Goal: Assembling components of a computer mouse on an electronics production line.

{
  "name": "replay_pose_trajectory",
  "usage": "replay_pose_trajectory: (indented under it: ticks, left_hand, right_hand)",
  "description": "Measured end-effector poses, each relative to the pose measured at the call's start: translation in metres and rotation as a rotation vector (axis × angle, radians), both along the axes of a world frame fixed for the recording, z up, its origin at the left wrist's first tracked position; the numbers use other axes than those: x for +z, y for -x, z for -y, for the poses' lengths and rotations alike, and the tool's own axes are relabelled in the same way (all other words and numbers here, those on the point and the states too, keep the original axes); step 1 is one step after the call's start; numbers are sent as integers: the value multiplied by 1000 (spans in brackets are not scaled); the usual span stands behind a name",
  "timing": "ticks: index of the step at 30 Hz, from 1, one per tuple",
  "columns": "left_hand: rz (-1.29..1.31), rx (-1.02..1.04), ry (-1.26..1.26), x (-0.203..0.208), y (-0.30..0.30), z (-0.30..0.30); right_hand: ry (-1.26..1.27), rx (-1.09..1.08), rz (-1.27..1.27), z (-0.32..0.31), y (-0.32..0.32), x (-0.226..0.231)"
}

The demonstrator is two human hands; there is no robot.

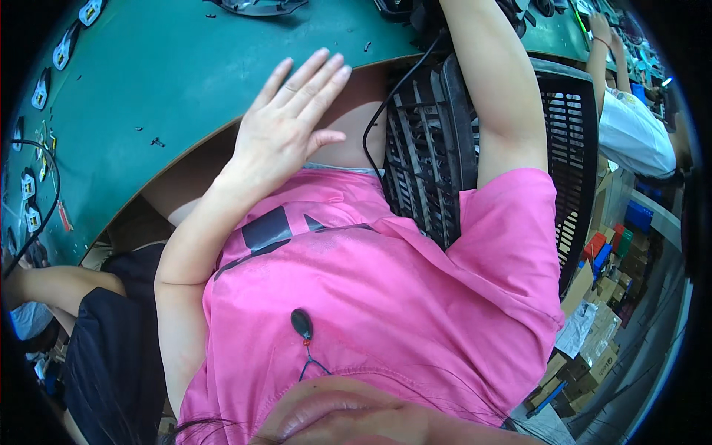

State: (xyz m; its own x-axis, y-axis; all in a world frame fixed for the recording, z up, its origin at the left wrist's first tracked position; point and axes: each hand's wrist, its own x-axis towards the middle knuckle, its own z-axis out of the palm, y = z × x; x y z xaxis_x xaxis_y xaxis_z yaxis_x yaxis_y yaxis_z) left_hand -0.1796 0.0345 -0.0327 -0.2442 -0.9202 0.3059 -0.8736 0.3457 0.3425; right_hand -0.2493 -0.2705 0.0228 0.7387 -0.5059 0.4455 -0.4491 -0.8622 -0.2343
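One left hand (pixel 285 130), spread near the edge of the green counter (pixel 170 74)

Black cable (pixel 364 139) over the counter's rim, just right of the thumb, apart from it. Left grip released, fingers outstretched. Right grip past the upper border, impossible to tell; only the right arm (pixel 508 89) in sight. Dark curved part (pixel 259 9) on the counter, up from the fingertips; small black bits (pixel 157 142) and white-and-black parts (pixel 65 48) farther left. Black slotted crate (pixel 569 133) beside the right arm. Beyond, a co-worker in white (pixel 634 130) and cardboard boxes (pixel 604 363) at right.
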Motion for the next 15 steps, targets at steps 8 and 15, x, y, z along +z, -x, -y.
replay_pose_trajectory:
  ticks: [8, 15]
  left_hand:
    - [-210, -113, 85, 8, -18, -34]
    - [-97, 169, 358, 52, -104, -20]
  right_hand:
    - [-73, 29, 78, -21, -3, 8]
    - [41, -27, 76, 1, -19, -11]
